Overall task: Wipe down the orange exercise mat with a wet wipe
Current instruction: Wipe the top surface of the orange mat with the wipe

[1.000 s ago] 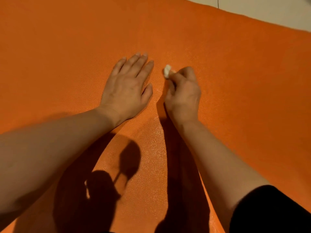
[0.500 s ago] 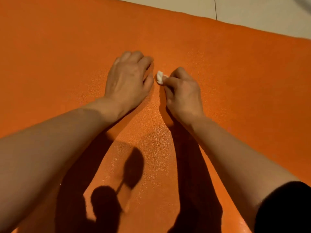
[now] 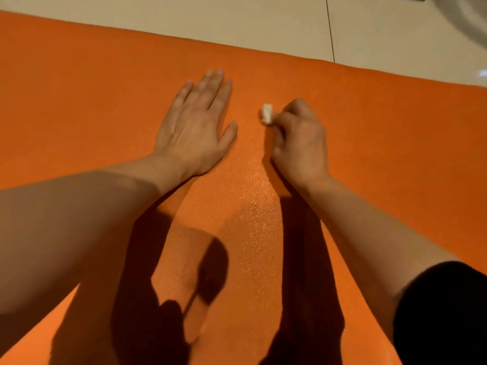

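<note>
A: Against half a second ago, the left hand [image 3: 196, 127] is found flattened again — its fingers, then curled, are now laid out straight and pressed palm-down on the orange exercise mat [image 3: 369, 143]. More of the tiled floor [image 3: 237, 25] is seen beyond the mat's far edge, so the view is judged to have tipped upward.

B: And the right hand [image 3: 300, 143]?

A: It is kept just beside the left, fingers curled, with the wet wipe [image 3: 266, 114] pinched at the fingertips. Only a small white wad is shown sticking out toward the left hand; whether it is touching the mat cannot be told for certain, though it is held very low over it.

B: How is the wipe expected to handle?

A: It is judged light, soft and damp — easily bunched, as it already is. A wider grip, with the wipe opened under flat fingers, would probably cover more surface than the pinched wad.

B: And the mat?

A: It is spread flat on the floor and fills most of the view. Its pebbled surface looks flexible and faintly sheened between the forearms, perhaps from moisture. It is likely light enough to creep under a stroke, which is why a steadying palm seems useful. Much of it is presumed yet to be wiped.
</note>
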Tool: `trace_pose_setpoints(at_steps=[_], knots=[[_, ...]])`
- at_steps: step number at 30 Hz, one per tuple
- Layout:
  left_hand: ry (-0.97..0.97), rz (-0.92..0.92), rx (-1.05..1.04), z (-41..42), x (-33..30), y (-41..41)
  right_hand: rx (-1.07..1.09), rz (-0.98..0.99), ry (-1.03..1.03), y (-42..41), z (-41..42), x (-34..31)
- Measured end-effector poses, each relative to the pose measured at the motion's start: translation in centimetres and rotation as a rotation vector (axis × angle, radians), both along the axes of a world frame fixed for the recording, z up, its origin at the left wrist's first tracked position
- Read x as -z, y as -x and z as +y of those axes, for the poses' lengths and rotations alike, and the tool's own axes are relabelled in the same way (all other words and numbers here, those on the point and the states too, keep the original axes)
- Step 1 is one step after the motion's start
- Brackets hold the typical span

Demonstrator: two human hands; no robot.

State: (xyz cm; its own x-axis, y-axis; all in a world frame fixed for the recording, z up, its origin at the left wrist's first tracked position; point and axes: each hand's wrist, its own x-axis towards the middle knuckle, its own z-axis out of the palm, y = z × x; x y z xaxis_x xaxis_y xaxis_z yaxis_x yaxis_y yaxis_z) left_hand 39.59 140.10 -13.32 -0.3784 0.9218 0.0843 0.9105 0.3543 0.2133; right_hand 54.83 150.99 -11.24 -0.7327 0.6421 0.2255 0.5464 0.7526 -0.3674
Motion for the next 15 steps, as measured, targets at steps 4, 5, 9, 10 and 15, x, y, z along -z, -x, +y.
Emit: trace_pose_setpoints(at_steps=[4, 5, 9, 10, 15], knots=[[-0.011, -0.037, -0.001, 0.2, -0.2, 0.0, 0.351, 0.105, 0.012, 2.2, 1.6, 0.7], [-0.010, -0.027, 0.002, 0.1, -0.3, -0.1, 0.308, 0.120, 0.017, 2.8, 0.5, 0.7], [-0.021, -0.014, -0.012, 0.0, -0.2, 0.1, -0.172, 0.020, 0.037, 2.6, -0.7, 0.2], [-0.020, -0.016, -0.011, 0.0, -0.2, 0.1, -0.193, -0.016, 0.010, 2.3, 0.6, -0.1], [-0.018, -0.011, -0.016, 0.1, -0.3, 0.2, 0.320, -0.021, 0.006, 3.3, 5.6, -0.4]])
